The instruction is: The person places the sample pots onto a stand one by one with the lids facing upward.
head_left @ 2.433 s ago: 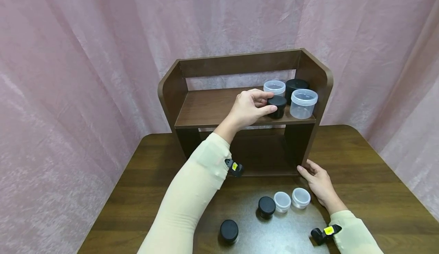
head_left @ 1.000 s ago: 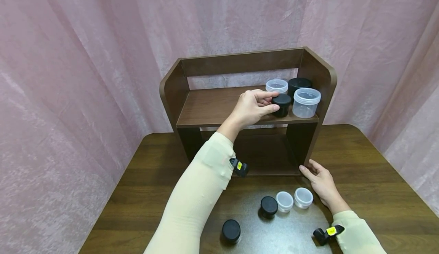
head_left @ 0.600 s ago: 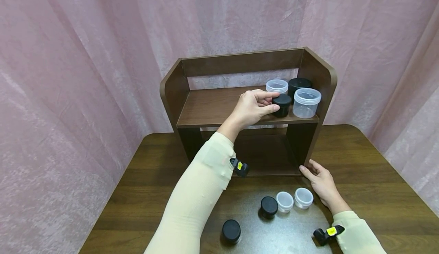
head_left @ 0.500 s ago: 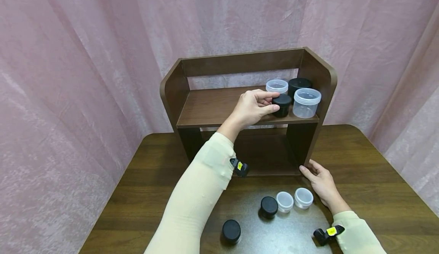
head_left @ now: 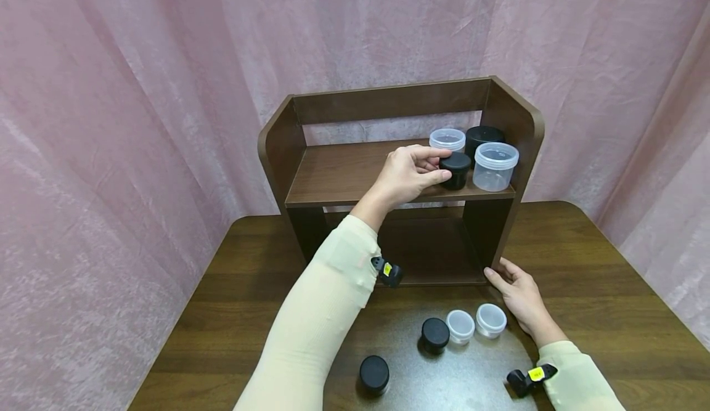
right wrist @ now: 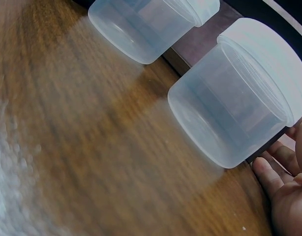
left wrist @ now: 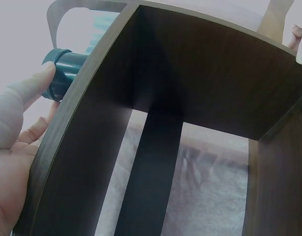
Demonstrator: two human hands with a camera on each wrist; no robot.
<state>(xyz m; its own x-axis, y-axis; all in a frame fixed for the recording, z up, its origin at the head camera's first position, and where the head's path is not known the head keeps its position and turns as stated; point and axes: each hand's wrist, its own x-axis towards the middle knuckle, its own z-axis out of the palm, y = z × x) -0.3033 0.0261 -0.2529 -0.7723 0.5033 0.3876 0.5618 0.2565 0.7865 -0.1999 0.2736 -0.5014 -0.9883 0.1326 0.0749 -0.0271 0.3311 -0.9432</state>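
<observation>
Fingers of the left hand [head_left: 407,174] are curled round a black jar [head_left: 456,177]; tubs [head_left: 447,138] beyond are best unbumped, with the shelf [head_left: 344,174] gripped by the right hand [head_left: 518,292].

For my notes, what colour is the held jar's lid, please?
The lid is black, clearest in the head view.

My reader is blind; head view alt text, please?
A left hand pinches a round black plastic jar at the upper level of a brown wooden shelf; the right hand grips its lower corner. Four round plastic jars, two black-lidded, two translucent, stand in front.
</observation>
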